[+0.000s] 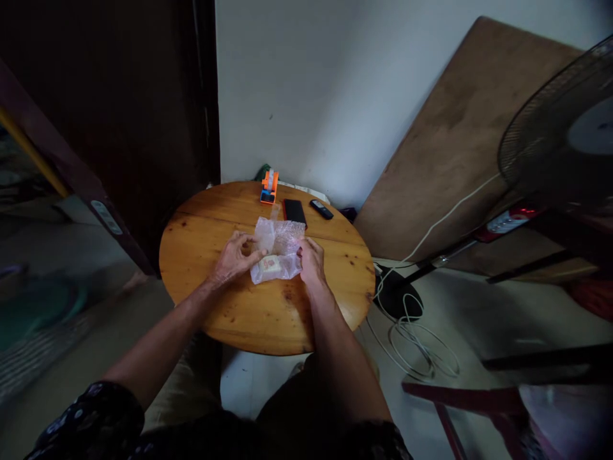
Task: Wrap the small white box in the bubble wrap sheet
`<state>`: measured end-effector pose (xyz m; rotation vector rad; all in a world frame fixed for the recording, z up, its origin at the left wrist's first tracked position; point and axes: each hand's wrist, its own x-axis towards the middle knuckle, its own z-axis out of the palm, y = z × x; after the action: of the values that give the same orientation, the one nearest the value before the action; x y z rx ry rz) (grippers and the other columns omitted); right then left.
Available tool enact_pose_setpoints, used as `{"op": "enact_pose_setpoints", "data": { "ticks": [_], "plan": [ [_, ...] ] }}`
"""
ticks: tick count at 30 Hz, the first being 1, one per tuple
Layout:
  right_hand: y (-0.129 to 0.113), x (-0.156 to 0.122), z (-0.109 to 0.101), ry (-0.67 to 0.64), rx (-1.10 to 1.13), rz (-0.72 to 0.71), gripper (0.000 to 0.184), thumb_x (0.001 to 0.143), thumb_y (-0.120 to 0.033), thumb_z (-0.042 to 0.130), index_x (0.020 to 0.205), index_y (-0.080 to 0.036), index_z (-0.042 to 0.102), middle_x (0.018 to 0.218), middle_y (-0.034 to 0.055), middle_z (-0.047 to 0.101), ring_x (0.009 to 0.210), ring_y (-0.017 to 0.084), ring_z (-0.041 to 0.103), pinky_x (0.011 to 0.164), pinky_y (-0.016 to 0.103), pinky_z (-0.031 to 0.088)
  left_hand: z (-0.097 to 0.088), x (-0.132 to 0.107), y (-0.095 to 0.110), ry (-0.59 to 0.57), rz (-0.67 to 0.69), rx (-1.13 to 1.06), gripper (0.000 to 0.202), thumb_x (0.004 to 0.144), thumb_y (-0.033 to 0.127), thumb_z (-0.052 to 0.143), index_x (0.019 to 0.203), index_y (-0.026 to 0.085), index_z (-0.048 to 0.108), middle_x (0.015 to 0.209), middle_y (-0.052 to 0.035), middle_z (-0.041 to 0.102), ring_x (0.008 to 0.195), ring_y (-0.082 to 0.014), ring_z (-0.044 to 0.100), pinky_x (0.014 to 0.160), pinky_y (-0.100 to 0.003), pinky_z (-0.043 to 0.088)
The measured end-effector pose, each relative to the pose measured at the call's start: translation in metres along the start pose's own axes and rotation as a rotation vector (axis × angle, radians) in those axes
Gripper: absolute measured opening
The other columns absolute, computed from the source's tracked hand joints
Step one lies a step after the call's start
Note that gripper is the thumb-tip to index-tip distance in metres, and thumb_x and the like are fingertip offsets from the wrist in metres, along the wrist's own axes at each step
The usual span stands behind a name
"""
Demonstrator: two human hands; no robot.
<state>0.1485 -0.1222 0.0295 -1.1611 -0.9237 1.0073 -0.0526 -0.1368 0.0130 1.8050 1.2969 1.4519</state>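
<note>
A sheet of clear bubble wrap (288, 234) lies on the round wooden table (191, 255), its lower part folded over a small pale packet (272, 264) with faint reddish print. What the packet is I cannot make out. My left hand (234, 257) is at the wrap's left side, thumb and fingers apart, the thumb touching the plastic by the packet. On the right edge of the wrap, my right hand (311, 257) has its fingers curled and pinching the plastic.
Toward the table's back stand an orange tape dispenser (269, 185), a dark phone-like slab (294, 212) and a black remote control (321, 209). A standing fan (565, 128), a coiled white cable (421, 348) and a leaning brown board (460, 128) are at right.
</note>
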Motion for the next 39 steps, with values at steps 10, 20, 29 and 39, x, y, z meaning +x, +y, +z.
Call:
{"op": "enact_pose_setpoints", "data": {
  "ticks": [10, 20, 29, 39],
  "plan": [
    [-0.004, -0.005, -0.002, -0.03, -0.001, 0.074, 0.034, 0.068, -0.051, 0.07, 0.065, -0.022, 0.053, 0.05, -0.0084, 0.041, 0.043, 0.008, 0.036, 0.041, 0.022, 0.024, 0.006, -0.001, 0.006, -0.143, -0.147, -0.108, 0.008, 0.069, 0.025, 0.064, 0.068, 0.017, 0.067, 0.067, 0.0011, 0.06, 0.061, -0.0121, 0.052, 0.059, -0.024, 0.039],
    [0.005, 0.007, -0.008, 0.064, 0.006, 0.053, 0.034, 0.064, -0.052, 0.066, 0.064, -0.023, 0.048, 0.051, -0.0079, 0.044, 0.045, 0.009, 0.042, 0.042, 0.021, 0.031, -0.006, 0.008, -0.009, 0.111, -0.601, -0.407, 0.024, 0.067, 0.035, 0.065, 0.059, 0.02, 0.048, 0.05, 0.0055, 0.045, 0.046, -0.0088, 0.039, 0.046, -0.023, 0.031],
    [0.002, 0.006, -0.009, 0.069, 0.009, 0.107, 0.037, 0.064, -0.051, 0.069, 0.063, -0.023, 0.045, 0.049, -0.009, 0.045, 0.041, 0.007, 0.04, 0.04, 0.021, 0.029, -0.008, 0.012, -0.014, 0.14, -0.616, -0.403, 0.02, 0.061, 0.034, 0.066, 0.059, 0.02, 0.052, 0.05, 0.0066, 0.045, 0.043, -0.0087, 0.039, 0.043, -0.022, 0.029],
    [0.008, 0.005, -0.003, -0.029, -0.275, 0.006, 0.034, 0.061, -0.038, 0.072, 0.089, -0.02, 0.064, 0.057, -0.0075, 0.056, 0.051, 0.012, 0.051, 0.047, 0.024, 0.038, -0.01, 0.012, -0.014, 0.177, -0.518, -0.293, 0.015, 0.065, 0.031, 0.065, 0.061, 0.018, 0.057, 0.051, 0.0061, 0.049, 0.045, -0.0083, 0.04, 0.045, -0.02, 0.029]
  ]
}}
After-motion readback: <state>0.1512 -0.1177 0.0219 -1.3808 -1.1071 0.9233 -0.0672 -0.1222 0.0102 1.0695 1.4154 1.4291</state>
